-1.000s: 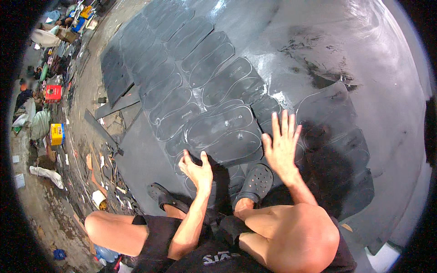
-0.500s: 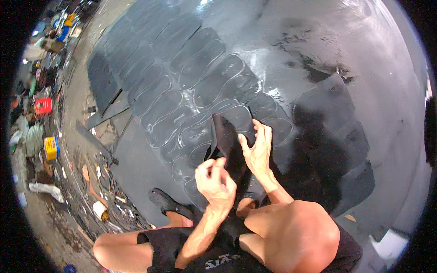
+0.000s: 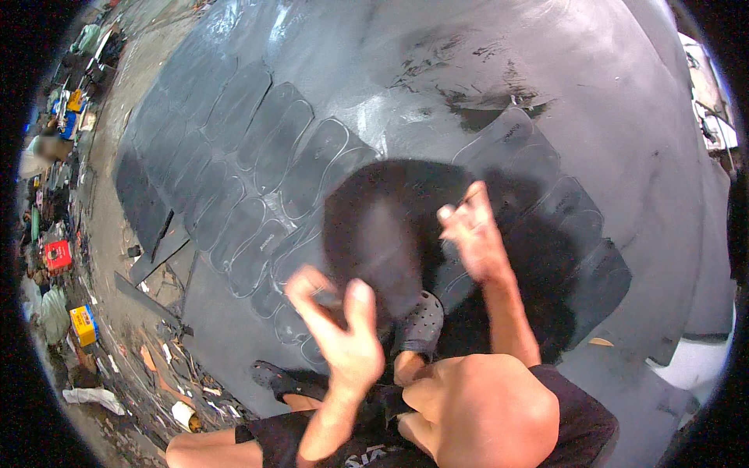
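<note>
A black sheet piece [image 3: 374, 222], smeared by motion, is in the air between my hands, above dark sheets marked with sole-shaped outlines [image 3: 324, 152]. At its near left edge is my left hand [image 3: 343, 335], its thumb and fingers spread apart. My right hand [image 3: 476, 238] is raised beside the piece's right side, fingers bent and blurred. Whether those fingers touch the piece cannot be told. Part of the outlined sheets below is hidden by the piece and by shadow.
My perforated clogs [image 3: 421, 324] stand on the dark surface near my knees. More outlined sheet pieces [image 3: 601, 281] lie at the right. Scraps and litter [image 3: 160, 351] cover the ground at the left, with a yellow box [image 3: 83, 325] and a red box [image 3: 58, 255].
The black piece, earlier folded up near my left fingers, is now spread and blurred between my hands. My left hand has opened and moved left; my right has moved right. The view has shifted.
</note>
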The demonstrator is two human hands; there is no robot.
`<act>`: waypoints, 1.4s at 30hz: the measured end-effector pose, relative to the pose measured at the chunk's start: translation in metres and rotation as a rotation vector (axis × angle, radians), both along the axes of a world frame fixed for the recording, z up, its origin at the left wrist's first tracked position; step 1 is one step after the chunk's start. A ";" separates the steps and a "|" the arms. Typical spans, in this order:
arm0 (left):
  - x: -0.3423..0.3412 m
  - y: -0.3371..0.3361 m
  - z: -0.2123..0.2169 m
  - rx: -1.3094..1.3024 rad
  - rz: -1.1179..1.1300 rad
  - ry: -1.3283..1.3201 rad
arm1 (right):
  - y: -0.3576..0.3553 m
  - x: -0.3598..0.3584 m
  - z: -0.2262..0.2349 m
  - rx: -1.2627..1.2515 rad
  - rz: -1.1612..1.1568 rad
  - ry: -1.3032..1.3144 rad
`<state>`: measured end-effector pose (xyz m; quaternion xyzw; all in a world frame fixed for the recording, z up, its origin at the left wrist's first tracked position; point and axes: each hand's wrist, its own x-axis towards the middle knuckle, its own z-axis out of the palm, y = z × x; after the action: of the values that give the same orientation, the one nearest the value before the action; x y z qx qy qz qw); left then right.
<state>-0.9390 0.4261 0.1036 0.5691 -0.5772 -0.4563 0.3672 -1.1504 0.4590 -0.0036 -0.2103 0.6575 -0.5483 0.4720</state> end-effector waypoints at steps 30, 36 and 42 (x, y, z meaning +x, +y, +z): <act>-0.147 -0.101 -0.155 -0.473 -0.244 -0.448 | -0.153 -0.250 0.016 0.059 0.456 1.458; -0.142 -0.075 -0.174 -0.486 -0.658 -0.729 | -0.148 -0.153 -0.054 -0.173 0.628 1.678; -0.102 -0.073 -0.135 -0.306 -0.758 -0.485 | -0.197 -0.163 -0.062 0.066 0.091 1.736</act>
<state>-1.0415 0.3530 -0.0315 0.3479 -0.8737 -0.3220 0.1091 -1.3132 0.2622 -0.0653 -0.5663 0.7915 -0.1556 -0.1689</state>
